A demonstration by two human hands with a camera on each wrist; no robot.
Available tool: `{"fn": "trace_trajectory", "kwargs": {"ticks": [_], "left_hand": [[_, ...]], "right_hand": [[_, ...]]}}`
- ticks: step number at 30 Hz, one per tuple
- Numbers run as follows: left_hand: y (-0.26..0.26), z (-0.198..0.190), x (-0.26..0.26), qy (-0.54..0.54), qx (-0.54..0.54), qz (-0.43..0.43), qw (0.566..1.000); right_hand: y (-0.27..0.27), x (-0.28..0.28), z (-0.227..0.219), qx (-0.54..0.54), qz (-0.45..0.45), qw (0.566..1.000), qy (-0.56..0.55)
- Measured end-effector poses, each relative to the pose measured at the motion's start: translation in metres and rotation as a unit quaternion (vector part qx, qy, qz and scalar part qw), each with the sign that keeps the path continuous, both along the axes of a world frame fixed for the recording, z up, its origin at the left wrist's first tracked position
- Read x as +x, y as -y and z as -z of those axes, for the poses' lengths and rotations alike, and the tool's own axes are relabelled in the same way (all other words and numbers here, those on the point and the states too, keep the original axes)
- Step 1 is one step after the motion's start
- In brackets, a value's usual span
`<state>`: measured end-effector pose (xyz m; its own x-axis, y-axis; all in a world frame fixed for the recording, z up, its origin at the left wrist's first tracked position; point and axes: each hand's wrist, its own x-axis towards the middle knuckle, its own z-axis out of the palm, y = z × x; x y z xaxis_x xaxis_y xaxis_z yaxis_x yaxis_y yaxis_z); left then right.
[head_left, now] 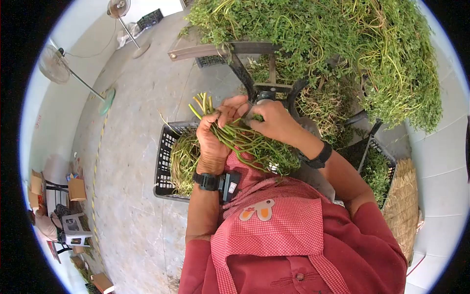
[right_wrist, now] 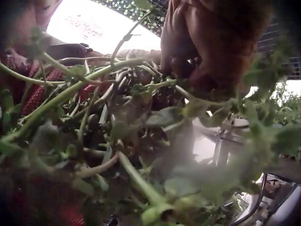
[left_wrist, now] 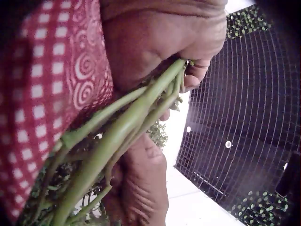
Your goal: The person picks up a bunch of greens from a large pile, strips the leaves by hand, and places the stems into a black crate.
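My left hand (head_left: 211,134) grips a bunch of long leafy green stems (head_left: 240,137) in front of the apron, cut ends poking out past the thumb. The leafy part of the bunch spreads down to the right over the lap. Close beside it, my right hand (head_left: 276,121) has curled fingers, pinching green stems near the left fingertips. In the left wrist view, thick stems (left_wrist: 113,136) run up into the left palm (left_wrist: 160,42). Blurred leaves and stems (right_wrist: 94,84) fill the right wrist view, with the right hand (right_wrist: 211,47) above them.
A large heap of the same greens (head_left: 333,29) covers a raised frame ahead. A black crate (head_left: 164,171) with stems stands at the left, another crate (head_left: 391,161) at the right by a woven mat (head_left: 401,206). Fans (head_left: 106,100) and a stool (head_left: 73,228) stand farther left.
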<state>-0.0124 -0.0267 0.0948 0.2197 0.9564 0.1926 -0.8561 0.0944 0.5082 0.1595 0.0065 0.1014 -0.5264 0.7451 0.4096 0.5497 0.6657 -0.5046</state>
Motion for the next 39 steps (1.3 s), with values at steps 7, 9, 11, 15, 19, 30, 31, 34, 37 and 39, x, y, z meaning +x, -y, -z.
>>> {"fn": "trace_trajectory", "kwargs": {"ticks": [7,9,11,15,19,30,31,34,37,39], "left_hand": [[-0.008,0.001,0.006,-0.021,0.03,0.003,0.999],[-0.004,-0.002,0.007,-0.027,0.012,-0.019,0.999],[0.002,0.006,-0.001,0.016,-0.003,-0.02,1.0],[-0.004,0.008,-0.006,0.059,-0.004,-0.026,0.998],[-0.004,0.008,-0.004,0.073,-0.012,-0.01,0.997],[-0.003,0.005,-0.005,0.075,-0.008,-0.016,0.997],[-0.004,0.006,-0.005,0.068,-0.003,-0.017,0.998],[-0.004,0.005,-0.007,0.051,-0.002,-0.019,0.999],[0.002,-0.004,-0.002,0.031,-0.021,-0.042,0.998],[0.002,-0.008,0.004,0.019,-0.033,-0.062,0.997]], "right_hand": [[-0.007,-0.01,0.004,0.024,0.143,0.987,-0.075],[-0.014,-0.005,0.009,0.047,0.179,0.978,-0.098],[-0.044,0.027,0.021,0.045,0.241,0.96,-0.133],[-0.052,0.087,-0.004,-0.44,0.071,0.781,-0.438],[-0.017,0.056,-0.026,-0.482,0.027,0.757,-0.44],[0.012,0.016,-0.015,-0.11,-0.095,0.988,-0.049],[0.016,0.015,-0.019,-0.108,-0.081,0.991,-0.009],[0.013,0.016,-0.016,-0.099,-0.11,0.989,-0.004],[0.015,0.015,-0.015,-0.106,-0.106,0.989,-0.01],[0.012,0.014,-0.02,-0.097,-0.064,0.993,-0.016]]}}
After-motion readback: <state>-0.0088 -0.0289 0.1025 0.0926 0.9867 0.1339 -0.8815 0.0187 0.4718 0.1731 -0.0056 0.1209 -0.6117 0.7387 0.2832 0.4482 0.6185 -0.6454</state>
